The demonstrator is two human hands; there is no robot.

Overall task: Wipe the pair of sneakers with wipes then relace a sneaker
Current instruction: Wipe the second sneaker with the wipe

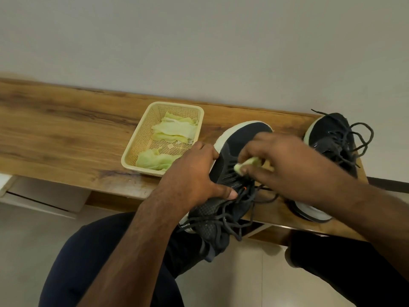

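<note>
- Cream basket (pixel 141 138) set left on the desk (pixel 55 129), green wipes (pixel 174 129) lying loose inside, within easy reach, likely for swapping.
- Left hand (pixel 194 173) clamped around the near sneaker (pixel 230 147), thumb by the laces, steadying it at the desk's near edge.
- Right hand (pixel 283 158) pinching a folded wipe (pixel 245 165) against the upper, mid-wipe.
- Second sneaker (pixel 329 138) parked far right, laces loose, apparently waiting.

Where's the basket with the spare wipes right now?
The cream plastic mesh basket sits on the wooden bench, left of the dark sneaker being wiped, just beyond the left hand.
</note>
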